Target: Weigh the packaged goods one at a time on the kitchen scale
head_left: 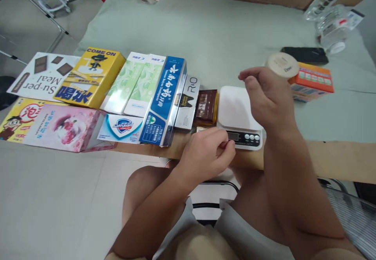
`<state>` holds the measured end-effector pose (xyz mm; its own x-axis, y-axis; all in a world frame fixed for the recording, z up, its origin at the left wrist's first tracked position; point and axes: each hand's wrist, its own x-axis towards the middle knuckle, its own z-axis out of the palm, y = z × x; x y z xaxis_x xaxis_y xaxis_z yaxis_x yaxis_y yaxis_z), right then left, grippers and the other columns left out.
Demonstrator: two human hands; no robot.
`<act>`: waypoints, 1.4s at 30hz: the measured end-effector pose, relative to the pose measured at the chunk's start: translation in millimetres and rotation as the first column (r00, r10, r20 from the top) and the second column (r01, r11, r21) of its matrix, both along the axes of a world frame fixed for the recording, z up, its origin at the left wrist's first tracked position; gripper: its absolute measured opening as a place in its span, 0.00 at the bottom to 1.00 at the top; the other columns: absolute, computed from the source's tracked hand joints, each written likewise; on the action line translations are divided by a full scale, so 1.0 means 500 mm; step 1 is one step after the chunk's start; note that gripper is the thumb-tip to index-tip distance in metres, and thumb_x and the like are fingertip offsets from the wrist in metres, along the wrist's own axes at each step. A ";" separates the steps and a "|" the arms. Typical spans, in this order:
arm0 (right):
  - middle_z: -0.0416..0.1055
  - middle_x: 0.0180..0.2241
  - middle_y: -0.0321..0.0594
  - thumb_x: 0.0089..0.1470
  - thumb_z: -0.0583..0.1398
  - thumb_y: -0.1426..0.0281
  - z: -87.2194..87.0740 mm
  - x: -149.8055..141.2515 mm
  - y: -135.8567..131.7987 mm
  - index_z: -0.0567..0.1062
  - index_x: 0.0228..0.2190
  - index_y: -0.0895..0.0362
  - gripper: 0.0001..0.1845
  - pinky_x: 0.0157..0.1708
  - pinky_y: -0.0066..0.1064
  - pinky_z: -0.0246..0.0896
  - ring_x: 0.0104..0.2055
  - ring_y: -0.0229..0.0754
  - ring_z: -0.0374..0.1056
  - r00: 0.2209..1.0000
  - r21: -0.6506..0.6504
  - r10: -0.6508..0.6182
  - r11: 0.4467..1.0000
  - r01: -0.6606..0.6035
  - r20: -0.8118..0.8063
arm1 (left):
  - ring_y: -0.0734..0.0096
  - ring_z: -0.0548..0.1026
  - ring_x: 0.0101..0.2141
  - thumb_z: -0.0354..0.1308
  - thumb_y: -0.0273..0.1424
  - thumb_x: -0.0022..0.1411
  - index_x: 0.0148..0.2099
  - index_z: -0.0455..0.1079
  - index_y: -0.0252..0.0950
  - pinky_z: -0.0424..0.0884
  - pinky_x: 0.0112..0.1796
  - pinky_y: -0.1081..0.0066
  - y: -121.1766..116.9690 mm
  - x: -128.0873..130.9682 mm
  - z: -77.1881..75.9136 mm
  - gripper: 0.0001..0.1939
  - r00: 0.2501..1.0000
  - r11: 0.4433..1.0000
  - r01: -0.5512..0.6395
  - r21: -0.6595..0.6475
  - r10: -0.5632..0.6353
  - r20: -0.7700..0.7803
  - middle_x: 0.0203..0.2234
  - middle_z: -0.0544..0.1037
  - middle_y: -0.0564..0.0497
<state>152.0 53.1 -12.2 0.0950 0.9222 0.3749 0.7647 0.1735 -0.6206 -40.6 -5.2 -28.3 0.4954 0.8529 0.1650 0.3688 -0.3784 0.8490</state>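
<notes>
A white kitchen scale [236, 105] lies at the table's front edge, its platform bare and a black strip with a small display and round buttons along its near side. My left hand [207, 150] is loosely curled at the left end of that strip, partly covering it; nothing shows between finger and thumb. Over the scale's right side hovers my right hand [272, 95], fingers stretched and nothing visible in it. Just behind it stands a round cream-lidded jar [282, 64], beside an orange box [313, 80]. Left of the scale sits a brown packet [206, 106].
Leftward run a silver-grey box [188, 105], a blue toothpaste box [164, 99], green-white boxes [145, 83], a Safeguard box [119, 128], a yellow box [91, 77], a pink box [63, 126] and a white Su-per Meal box [44, 75]. A black object [305, 55] and clear bottle [333, 30] lie back right.
</notes>
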 end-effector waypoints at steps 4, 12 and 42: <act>0.79 0.38 0.40 0.65 0.55 0.63 -0.038 0.083 -0.010 0.76 0.39 0.53 0.11 0.47 0.40 0.73 0.42 0.44 0.77 0.973 0.172 -0.134 0.971 0.167 -0.186 | 0.77 0.58 0.23 0.55 0.26 0.66 0.27 0.55 0.38 0.53 0.27 0.70 0.000 0.049 0.000 0.16 0.996 0.996 0.020 0.083 -0.028 0.089 0.21 0.61 0.59; 0.70 0.48 0.48 0.52 0.55 0.70 -0.131 0.307 -0.049 0.69 0.44 0.52 0.16 0.60 0.54 0.66 0.55 0.52 0.71 0.804 0.225 -0.568 0.772 0.595 -0.176 | 0.71 0.72 0.30 0.56 0.30 0.64 0.32 0.65 0.39 0.68 0.35 0.70 0.020 0.217 0.020 0.07 0.999 0.997 0.049 -0.064 -0.048 0.025 0.27 0.74 0.54; 0.77 0.48 0.47 0.67 0.44 0.60 -0.115 0.344 -0.058 0.74 0.51 0.53 0.25 0.47 0.43 0.73 0.48 0.49 0.76 0.766 -0.018 -0.464 0.860 0.510 -0.444 | 0.54 0.61 0.73 0.51 0.44 0.71 0.67 0.64 0.40 0.60 0.71 0.57 0.058 0.446 0.015 0.27 0.953 0.980 0.087 -0.180 -0.029 0.303 0.70 0.67 0.44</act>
<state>323.8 24.3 -69.5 0.6894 0.6695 0.2766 0.4320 -0.0734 -0.8989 182.2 23.8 -21.0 0.4978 0.8541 0.1507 0.0712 -0.2134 0.9744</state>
